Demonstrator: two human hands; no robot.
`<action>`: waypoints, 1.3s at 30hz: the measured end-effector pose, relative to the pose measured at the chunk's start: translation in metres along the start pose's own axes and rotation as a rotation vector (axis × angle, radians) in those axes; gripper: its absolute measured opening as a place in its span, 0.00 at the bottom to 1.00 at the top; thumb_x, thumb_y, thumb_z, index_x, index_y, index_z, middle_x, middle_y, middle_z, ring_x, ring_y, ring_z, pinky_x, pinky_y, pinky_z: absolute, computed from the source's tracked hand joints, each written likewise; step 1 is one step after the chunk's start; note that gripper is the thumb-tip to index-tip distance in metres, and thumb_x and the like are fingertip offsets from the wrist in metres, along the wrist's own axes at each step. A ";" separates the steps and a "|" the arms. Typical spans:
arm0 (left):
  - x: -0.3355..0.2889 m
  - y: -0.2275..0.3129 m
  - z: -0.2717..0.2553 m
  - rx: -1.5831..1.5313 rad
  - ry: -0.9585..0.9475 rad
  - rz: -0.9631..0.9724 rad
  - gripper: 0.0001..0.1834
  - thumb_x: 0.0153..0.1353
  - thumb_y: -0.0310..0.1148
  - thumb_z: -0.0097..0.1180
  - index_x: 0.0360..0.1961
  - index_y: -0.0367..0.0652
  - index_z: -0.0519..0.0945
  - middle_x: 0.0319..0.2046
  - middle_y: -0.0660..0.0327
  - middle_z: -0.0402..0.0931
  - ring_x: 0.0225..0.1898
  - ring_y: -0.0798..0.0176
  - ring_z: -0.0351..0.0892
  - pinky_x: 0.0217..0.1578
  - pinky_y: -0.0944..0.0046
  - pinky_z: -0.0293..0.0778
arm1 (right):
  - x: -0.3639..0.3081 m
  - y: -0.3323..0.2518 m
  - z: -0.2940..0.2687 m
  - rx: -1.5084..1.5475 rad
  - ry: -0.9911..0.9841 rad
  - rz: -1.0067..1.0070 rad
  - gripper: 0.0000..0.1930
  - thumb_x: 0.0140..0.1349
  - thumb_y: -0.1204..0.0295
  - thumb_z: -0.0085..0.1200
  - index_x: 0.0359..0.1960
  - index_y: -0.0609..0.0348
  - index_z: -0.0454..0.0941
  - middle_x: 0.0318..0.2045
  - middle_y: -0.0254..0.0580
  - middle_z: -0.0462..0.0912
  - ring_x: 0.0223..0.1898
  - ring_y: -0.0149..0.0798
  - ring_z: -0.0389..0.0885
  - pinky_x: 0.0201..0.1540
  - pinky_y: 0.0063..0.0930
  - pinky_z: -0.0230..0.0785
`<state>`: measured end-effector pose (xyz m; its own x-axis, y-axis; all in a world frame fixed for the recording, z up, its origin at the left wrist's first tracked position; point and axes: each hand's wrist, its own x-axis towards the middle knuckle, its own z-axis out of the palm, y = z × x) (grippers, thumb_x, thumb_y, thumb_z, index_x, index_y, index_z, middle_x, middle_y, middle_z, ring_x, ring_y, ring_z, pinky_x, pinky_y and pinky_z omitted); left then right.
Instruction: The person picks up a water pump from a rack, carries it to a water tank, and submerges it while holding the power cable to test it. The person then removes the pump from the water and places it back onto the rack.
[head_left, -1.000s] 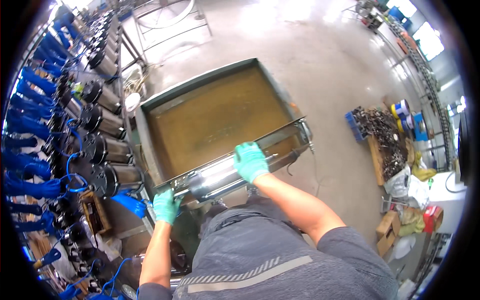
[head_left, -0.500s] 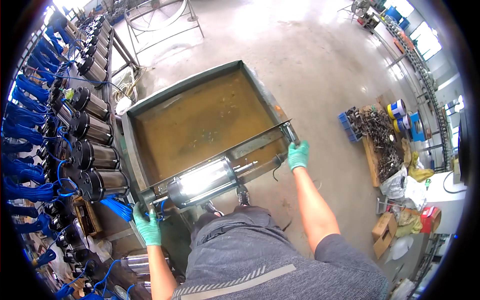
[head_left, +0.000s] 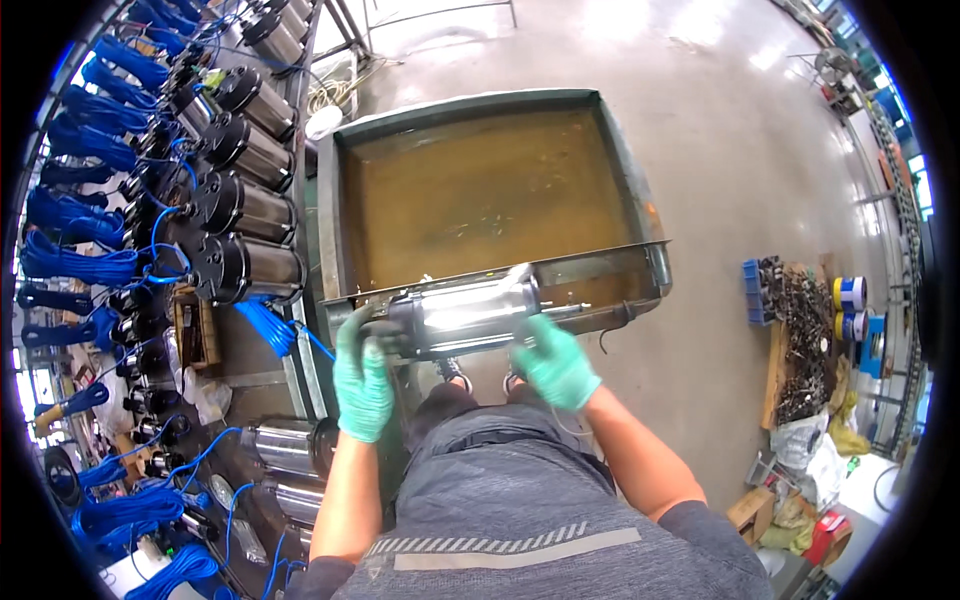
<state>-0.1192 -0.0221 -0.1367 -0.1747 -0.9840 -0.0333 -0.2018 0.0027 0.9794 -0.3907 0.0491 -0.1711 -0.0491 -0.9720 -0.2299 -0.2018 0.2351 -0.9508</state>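
Note:
A shiny steel pump cylinder (head_left: 470, 312) with dark end caps lies sideways along the near edge of a large water tank (head_left: 640, 200). Thin rods stick out past its right end. My left hand (head_left: 365, 388), in a green glove, closes on the dark left end. My right hand (head_left: 558, 368), gloved alike and slightly blurred, has its fingers curled against the near side of the right end. A narrow metal plate (head_left: 600, 256) spans the tank just beyond the cylinder. Murky brown water (head_left: 470, 200) fills the tank.
At left, several steel pumps (head_left: 250, 268) with coiled blue cables (head_left: 80, 258) lie in rows. More pumps (head_left: 290, 450) lie near my left forearm. On the right stand a pile of small metal parts (head_left: 805, 340), a blue crate (head_left: 755, 290) and tubs (head_left: 850, 293).
My right hand has left the tank's right corner and come in to the cylinder's right end. My left hand has closed on its left end. The view has turned and shifted.

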 end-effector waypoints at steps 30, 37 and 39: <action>0.062 -0.124 -0.106 -0.483 -0.033 -0.888 0.12 0.74 0.42 0.53 0.40 0.45 0.76 0.18 0.62 0.71 0.14 0.69 0.62 0.14 0.67 0.56 | 0.102 0.020 0.009 -0.761 0.147 -0.360 0.11 0.55 0.72 0.62 0.39 0.61 0.81 0.37 0.47 0.83 0.41 0.53 0.80 0.47 0.45 0.72; 0.066 -0.117 -0.102 -0.378 -0.053 -0.901 0.14 0.73 0.43 0.54 0.35 0.44 0.77 0.16 0.67 0.69 0.13 0.72 0.60 0.12 0.69 0.55 | 0.103 0.018 0.009 -0.782 0.116 -0.336 0.11 0.56 0.73 0.61 0.40 0.61 0.81 0.38 0.48 0.82 0.43 0.54 0.78 0.49 0.46 0.71; 0.066 -0.120 -0.103 -0.288 -0.063 -0.846 0.13 0.73 0.43 0.53 0.36 0.46 0.76 0.15 0.67 0.69 0.11 0.71 0.63 0.10 0.70 0.56 | 0.103 0.018 0.011 -0.785 0.106 -0.319 0.12 0.56 0.73 0.60 0.41 0.62 0.80 0.39 0.48 0.81 0.43 0.54 0.78 0.49 0.46 0.71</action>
<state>-0.0078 -0.1057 -0.2359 -0.1313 -0.6252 -0.7694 -0.0387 -0.7723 0.6341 -0.3891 -0.0469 -0.2142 0.0420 -0.9957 0.0825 -0.8391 -0.0799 -0.5380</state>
